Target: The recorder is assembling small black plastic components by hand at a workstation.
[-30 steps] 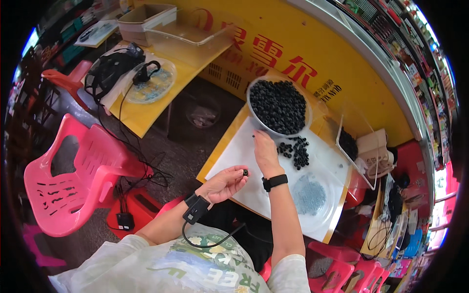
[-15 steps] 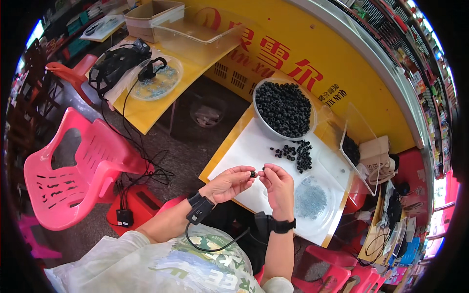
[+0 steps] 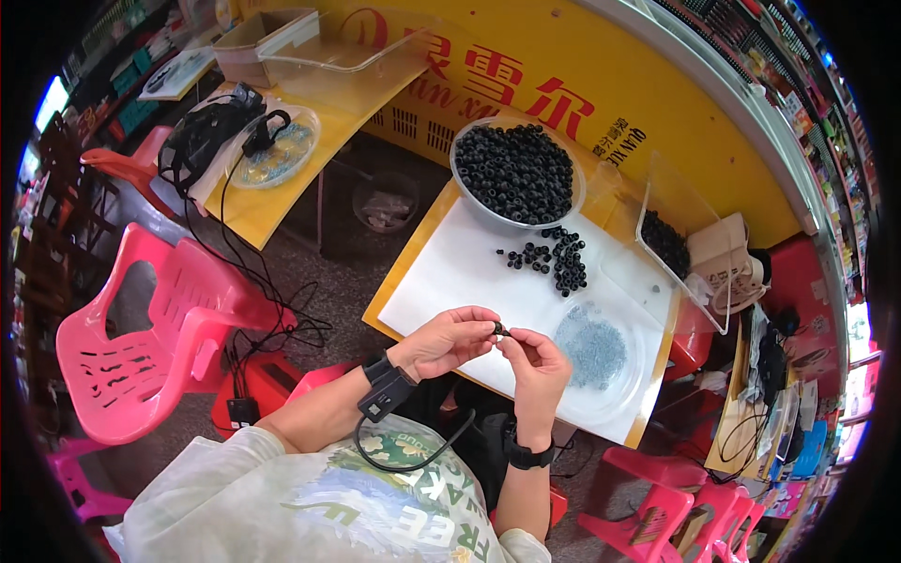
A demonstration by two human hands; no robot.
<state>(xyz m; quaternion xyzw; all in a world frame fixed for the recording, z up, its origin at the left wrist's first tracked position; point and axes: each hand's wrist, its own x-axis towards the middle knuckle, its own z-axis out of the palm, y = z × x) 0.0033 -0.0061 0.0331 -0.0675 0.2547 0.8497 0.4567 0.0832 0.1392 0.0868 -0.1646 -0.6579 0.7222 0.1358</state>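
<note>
At one table [image 3: 441, 249], left hand [image 3: 449, 342] and right hand [image 3: 539, 377] each pinch one black part [image 3: 498, 328].

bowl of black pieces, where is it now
In the upper head view, slightly right of centre: the bowl stands at the far end of the table, by the yellow panel, beyond the loose black pieces.

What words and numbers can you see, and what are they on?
I won't copy words, but here's where they are.
Yellow panel: big red characters, small black letters.
Shirt: green and white letters.
Bag: dark letters, too small to read.
Shelf goods: any print's too small.
</note>
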